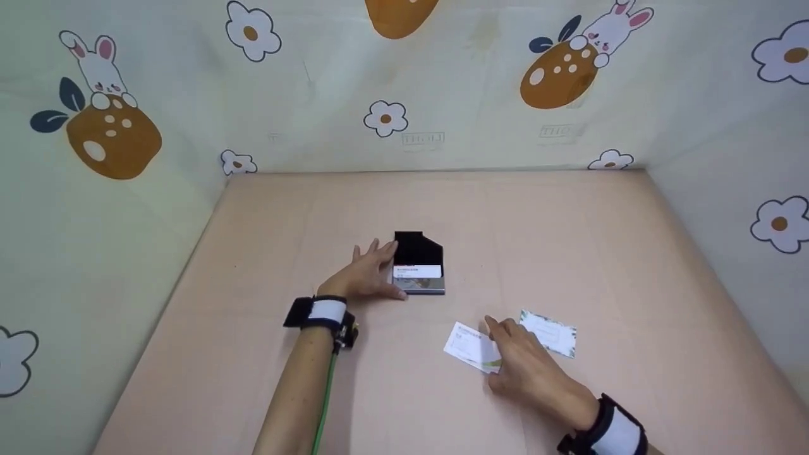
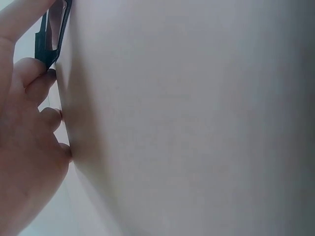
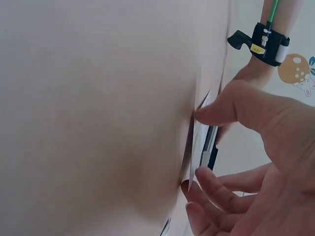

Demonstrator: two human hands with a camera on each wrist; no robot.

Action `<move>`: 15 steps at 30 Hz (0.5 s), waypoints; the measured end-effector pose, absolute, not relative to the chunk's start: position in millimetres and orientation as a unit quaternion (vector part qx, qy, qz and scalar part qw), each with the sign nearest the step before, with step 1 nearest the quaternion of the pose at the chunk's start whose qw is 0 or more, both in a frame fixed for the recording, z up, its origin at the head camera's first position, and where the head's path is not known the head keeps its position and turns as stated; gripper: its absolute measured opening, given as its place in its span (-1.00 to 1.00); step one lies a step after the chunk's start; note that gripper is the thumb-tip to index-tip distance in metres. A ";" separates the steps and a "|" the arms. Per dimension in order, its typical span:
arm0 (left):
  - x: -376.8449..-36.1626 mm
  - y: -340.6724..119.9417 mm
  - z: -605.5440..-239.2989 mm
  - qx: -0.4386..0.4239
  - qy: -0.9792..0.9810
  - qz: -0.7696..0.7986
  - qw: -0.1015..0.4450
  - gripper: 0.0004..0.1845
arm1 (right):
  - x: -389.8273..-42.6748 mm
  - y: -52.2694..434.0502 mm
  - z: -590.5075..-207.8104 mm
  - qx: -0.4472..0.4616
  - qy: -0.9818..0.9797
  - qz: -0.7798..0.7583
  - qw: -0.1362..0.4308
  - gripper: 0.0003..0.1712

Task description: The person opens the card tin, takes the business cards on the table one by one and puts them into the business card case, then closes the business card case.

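A business card case [image 1: 418,281] lies on the table with its black flap [image 1: 418,248] folded back and a white card [image 1: 417,271] showing inside. My left hand [image 1: 363,275] grips its left side, thumb at the near corner and index finger farther up. In the left wrist view only a dark end of the case [image 2: 51,37] shows, between thumb and index finger. My right hand [image 1: 528,363] pinches a white business card [image 1: 471,346] by its edges, thumb and fingers on opposite sides. The right wrist view shows this card [image 3: 199,140] tilted, partly raised off the table.
Another business card [image 1: 551,333], with a leafy green border, lies on the table just beyond my right hand. The pale table [image 1: 284,215] meets printed walls [image 1: 316,114] at the back and sides. A green cable [image 1: 325,404] runs along the left forearm.
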State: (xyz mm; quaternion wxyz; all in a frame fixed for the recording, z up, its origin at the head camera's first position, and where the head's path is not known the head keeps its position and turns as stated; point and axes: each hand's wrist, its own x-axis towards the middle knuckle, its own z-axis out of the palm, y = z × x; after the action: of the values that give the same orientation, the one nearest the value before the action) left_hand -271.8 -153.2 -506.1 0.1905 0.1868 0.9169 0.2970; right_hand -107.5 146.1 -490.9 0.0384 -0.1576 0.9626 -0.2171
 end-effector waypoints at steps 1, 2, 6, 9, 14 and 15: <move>-271.6 -153.4 -506.5 0.187 0.916 0.299 0.190 0.28 | -107.8 146.7 -490.9 -0.167 0.962 -0.213 0.037 0.04; -271.3 -153.5 -506.7 0.187 0.915 0.301 0.191 0.28 | -108.1 147.4 -491.2 -0.176 0.961 -0.209 0.036 0.04; -270.4 -154.0 -506.5 0.187 0.913 0.309 0.191 0.28 | -108.9 149.0 -491.5 -0.200 0.959 -0.199 0.032 0.06; -270.4 -153.9 -506.0 0.189 0.913 0.309 0.188 0.28 | -110.0 150.0 -491.6 -0.212 0.958 -0.189 0.029 0.09; -271.5 -153.4 -505.4 0.188 0.915 0.304 0.188 0.28 | -115.2 150.8 -490.2 -0.236 0.957 -0.165 0.018 0.12; -271.8 -153.2 -505.4 0.188 0.915 0.303 0.188 0.28 | -116.7 151.0 -489.5 -0.240 0.957 -0.163 0.015 0.12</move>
State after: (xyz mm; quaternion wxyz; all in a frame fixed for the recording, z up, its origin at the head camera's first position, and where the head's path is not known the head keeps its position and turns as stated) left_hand -271.8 -153.2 -505.4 0.1881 0.1882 0.9151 0.3031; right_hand -116.7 151.0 -489.5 0.0152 -0.2399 0.9569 -0.1628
